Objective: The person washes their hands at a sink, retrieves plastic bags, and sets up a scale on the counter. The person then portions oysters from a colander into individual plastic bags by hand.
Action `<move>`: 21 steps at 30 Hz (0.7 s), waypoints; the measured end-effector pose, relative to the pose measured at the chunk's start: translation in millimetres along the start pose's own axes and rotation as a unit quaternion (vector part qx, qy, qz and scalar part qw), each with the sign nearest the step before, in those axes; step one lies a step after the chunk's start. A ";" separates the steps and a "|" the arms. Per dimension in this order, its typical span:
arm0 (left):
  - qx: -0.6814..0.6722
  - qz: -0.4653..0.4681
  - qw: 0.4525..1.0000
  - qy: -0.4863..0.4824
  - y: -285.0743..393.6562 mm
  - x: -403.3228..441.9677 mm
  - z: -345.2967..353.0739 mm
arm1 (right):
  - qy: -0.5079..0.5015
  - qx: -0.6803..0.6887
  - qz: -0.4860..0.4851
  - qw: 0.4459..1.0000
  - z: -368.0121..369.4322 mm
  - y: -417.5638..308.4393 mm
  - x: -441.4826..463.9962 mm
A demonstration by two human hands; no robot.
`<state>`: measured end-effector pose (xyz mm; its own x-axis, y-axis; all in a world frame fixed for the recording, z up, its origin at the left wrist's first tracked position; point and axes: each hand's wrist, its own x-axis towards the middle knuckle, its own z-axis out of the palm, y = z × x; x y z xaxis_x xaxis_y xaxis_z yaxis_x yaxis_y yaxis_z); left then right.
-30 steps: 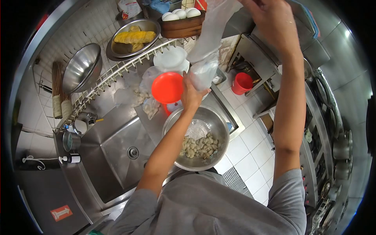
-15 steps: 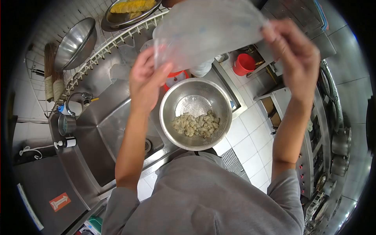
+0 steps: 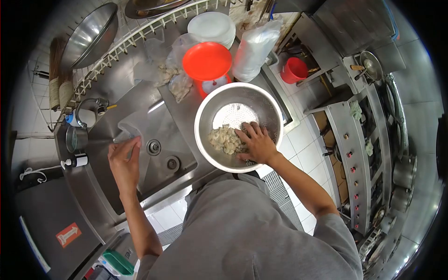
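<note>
A steel colander (image 3: 203,140) sits on the counter beside the sink, with a heap of small greyish pieces of food (image 3: 226,139) in it. My right hand (image 3: 256,143) reaches into the colander with its fingers spread on the right part of the heap. Over the sink (image 3: 105,161), my left hand (image 3: 126,161) pinches a clear plastic bag (image 3: 137,122), which hangs beyond the fingertips. Behind the colander stands a scale with a red round pan (image 3: 206,61). A roll of clear bags (image 3: 254,53) stands to the right of the scale.
Filled plastic bags (image 3: 179,85) lie left of the scale, near stacked white plates (image 3: 212,28). A white wire rack (image 3: 126,43) runs along the back. The faucet (image 3: 86,112) is at the sink's left. A red bucket (image 3: 294,70) and a stove (image 3: 352,163) are to the right.
My left hand has moved down over the sink with the clear bag. My right hand has let go of the bag and come down onto the food in the colander.
</note>
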<state>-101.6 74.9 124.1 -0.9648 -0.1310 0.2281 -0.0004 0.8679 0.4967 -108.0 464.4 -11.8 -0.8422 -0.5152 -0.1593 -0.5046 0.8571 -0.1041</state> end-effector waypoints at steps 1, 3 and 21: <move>0.001 -0.002 1.000 0.000 -0.5 -2.0 1.8 | -0.037 0.036 0.009 0.999 -1.1 -0.3 2.5; 0.134 0.003 0.991 -0.006 -3.6 -4.9 14.0 | -0.084 0.052 0.015 0.995 0.1 -1.4 9.2; 0.071 0.196 0.973 -0.100 -5.5 32.3 66.2 | -0.093 0.811 0.185 0.548 -23.0 34.8 45.4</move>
<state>-150.2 97.7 73.4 -0.9299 0.3071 0.2025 0.3555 0.8917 0.2801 -168.2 471.0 0.0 -0.7203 -0.4293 -0.5449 0.6524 -0.1522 -0.7424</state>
